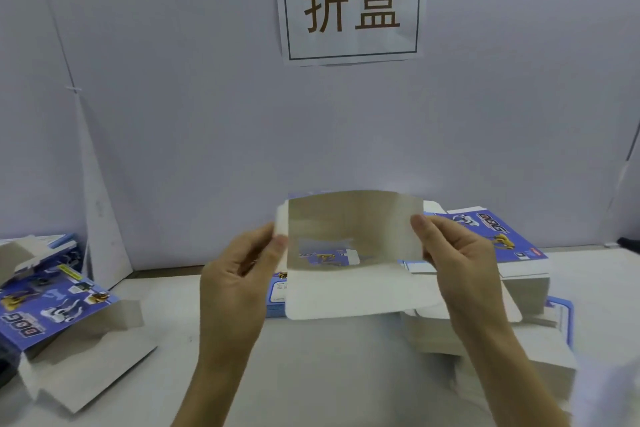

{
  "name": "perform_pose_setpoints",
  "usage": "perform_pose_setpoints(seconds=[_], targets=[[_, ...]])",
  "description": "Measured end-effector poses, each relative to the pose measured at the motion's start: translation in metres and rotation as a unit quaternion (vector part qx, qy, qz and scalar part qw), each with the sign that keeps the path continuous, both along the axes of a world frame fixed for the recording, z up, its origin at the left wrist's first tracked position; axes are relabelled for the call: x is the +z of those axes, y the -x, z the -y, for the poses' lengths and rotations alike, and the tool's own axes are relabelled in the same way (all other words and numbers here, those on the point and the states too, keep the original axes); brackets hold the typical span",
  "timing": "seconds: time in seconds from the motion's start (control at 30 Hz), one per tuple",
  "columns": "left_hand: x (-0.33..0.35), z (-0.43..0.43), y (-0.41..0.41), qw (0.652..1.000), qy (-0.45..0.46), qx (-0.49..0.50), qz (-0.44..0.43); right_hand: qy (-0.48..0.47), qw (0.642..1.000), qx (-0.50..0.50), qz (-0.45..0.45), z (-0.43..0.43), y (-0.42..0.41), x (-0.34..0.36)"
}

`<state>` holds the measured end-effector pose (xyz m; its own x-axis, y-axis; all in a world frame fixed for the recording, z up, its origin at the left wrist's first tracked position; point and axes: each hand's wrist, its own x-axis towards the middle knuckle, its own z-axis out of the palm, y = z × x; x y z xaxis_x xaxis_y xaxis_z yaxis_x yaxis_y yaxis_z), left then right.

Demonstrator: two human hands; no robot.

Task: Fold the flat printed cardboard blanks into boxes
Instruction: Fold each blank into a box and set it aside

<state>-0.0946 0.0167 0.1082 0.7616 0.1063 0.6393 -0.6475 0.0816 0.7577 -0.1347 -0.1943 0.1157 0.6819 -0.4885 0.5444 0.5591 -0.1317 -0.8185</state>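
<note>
Head view: Both hands are raised above the counter (311, 374) and hold one cardboard blank (353, 218) between them. The left hand (239, 274) pinches the blank's left edge, thumb on the near face. The right hand (460, 260) pinches the right edge in the same way. The blank's plain grey inner side faces the camera. Its lower flap hangs below both hands. A window cut-out sits between the two thumbs.

Just behind and below the right hand, a stack of flat blanks (502, 236) lies on the counter, blue printed side up. Well to the left of the left hand lie partly folded boxes (52, 295). Above the hands, a paper sign (351, 3) is fixed to the white partition (173, 114).
</note>
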Motion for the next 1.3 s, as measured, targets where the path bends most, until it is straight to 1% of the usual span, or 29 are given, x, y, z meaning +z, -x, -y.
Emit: perform_pose_setpoints(seconds=[0.03, 0.07, 0.1, 0.13, 0.17, 0.23, 0.3, 0.33, 0.37, 0.4, 0.43, 0.47, 0.5, 0.53, 0.57, 0.6, 0.63, 0.67, 0.7, 0.77, 0.83, 0.93, 1.0, 1.07, 1.13, 1.2, 1.23, 1.3], targets=[[0.001, -0.001, -0.001, 0.997, 0.049, -0.044, -0.042, -0.036, 0.999, 0.032, 0.001, -0.001, -0.001, 0.000], [0.002, -0.002, -0.003, 0.986, 0.094, -0.104, -0.089, -0.081, 0.993, 0.086, 0.000, -0.003, 0.000, 0.001], [0.002, -0.003, -0.003, 0.972, 0.124, -0.152, -0.126, -0.115, 0.984, 0.134, 0.002, -0.004, 0.000, 0.001], [0.001, -0.006, -0.005, 0.963, 0.132, -0.181, -0.149, -0.125, 0.980, 0.154, 0.007, -0.006, 0.000, 0.001], [0.001, -0.008, -0.007, 0.958, 0.126, -0.196, -0.166, -0.109, 0.984, 0.142, 0.014, -0.007, 0.000, 0.000], [-0.002, -0.012, -0.011, 0.942, 0.109, -0.232, -0.215, -0.056, 0.994, 0.087, 0.034, -0.011, 0.000, -0.002], [-0.003, -0.017, -0.010, 0.908, 0.076, -0.289, -0.294, -0.005, 0.996, 0.045, 0.071, -0.011, -0.001, -0.002], [-0.004, -0.019, -0.006, 0.889, 0.047, -0.314, -0.329, 0.013, 0.996, 0.038, 0.086, -0.010, -0.001, -0.001], [-0.003, -0.018, -0.005, 0.878, 0.028, -0.321, -0.353, 0.037, 0.994, 0.038, 0.100, -0.008, -0.001, -0.001], [0.000, -0.015, -0.004, 0.875, 0.032, -0.315, -0.366, 0.065, 0.991, 0.043, 0.108, -0.008, 0.001, -0.001], [-0.001, -0.016, -0.001, 0.881, 0.049, -0.336, -0.329, 0.091, 0.988, 0.055, 0.111, -0.009, 0.002, -0.002], [0.000, -0.017, 0.003, 0.900, 0.056, -0.323, -0.288, 0.104, 0.986, 0.071, 0.110, -0.010, 0.004, 0.000], [0.003, -0.018, 0.005, 0.906, 0.064, -0.325, -0.262, 0.100, 0.985, 0.087, 0.108, -0.011, 0.006, 0.001], [0.006, -0.018, 0.004, 0.913, 0.062, -0.319, -0.248, 0.067, 0.987, 0.108, 0.098, -0.013, 0.006, 0.004], [0.005, -0.015, -0.001, 0.919, 0.065, -0.289, -0.260, 0.005, 0.989, 0.127, 0.078, -0.013, 0.003, 0.003], [0.003, -0.010, -0.004, 0.916, 0.094, -0.272, -0.279, -0.070, 0.986, 0.144, 0.048, -0.011, 0.000, 0.003], [0.004, -0.005, -0.007, 0.902, 0.138, -0.272, -0.304, -0.147, 0.978, 0.147, 0.022, -0.008, -0.003, 0.004], [0.002, -0.005, -0.008, 0.895, 0.172, -0.271, -0.310, -0.205, 0.969, 0.135, 0.005, -0.006, -0.006, 0.003], [-0.003, -0.007, -0.012, 0.896, 0.194, -0.268, -0.297, -0.230, 0.966, 0.120, -0.008, -0.005, -0.007, 0.001], [-0.004, -0.006, -0.016, 0.895, 0.239, -0.260, -0.272, -0.230, 0.966, 0.109, -0.045, -0.008, -0.008, -0.003], [-0.003, -0.002, -0.015, 0.899, 0.270, -0.255, -0.233, -0.207, 0.967, 0.120, -0.090, -0.010, -0.011, -0.009], [-0.005, -0.002, -0.012, 0.912, 0.277, -0.237, -0.189, -0.108, 0.980, 0.099, -0.136, -0.013, -0.012, -0.010], [-0.006, -0.004, -0.011, 0.925, 0.252, -0.231, -0.166, -0.077, 0.986, 0.085, -0.122, -0.013, -0.012, -0.013], [-0.005, -0.010, -0.012, 0.934, 0.246, -0.223, -0.130, -0.074, 0.988, 0.106, -0.087, -0.008, -0.009, -0.012], [-0.003, -0.022, -0.018, 0.932, 0.273, -0.216, -0.100, -0.059, 0.988, 0.125, -0.062, -0.001, -0.006, -0.008], [0.000, -0.037, -0.024, 0.930, 0.278, -0.215, -0.103, -0.054, 0.992, 0.111, -0.033, 0.007, -0.004, -0.005], [-0.001, -0.044, -0.027, 0.934, 0.258, -0.216, -0.120, -0.061, 0.995, 0.081, -0.016, 0.010, -0.004, -0.006], [-0.003, -0.059, -0.032, 0.947, 0.171, -0.225, -0.154, -0.087, 0.996, 0.008, 0.008, 0.015, -0.004, -0.007]])
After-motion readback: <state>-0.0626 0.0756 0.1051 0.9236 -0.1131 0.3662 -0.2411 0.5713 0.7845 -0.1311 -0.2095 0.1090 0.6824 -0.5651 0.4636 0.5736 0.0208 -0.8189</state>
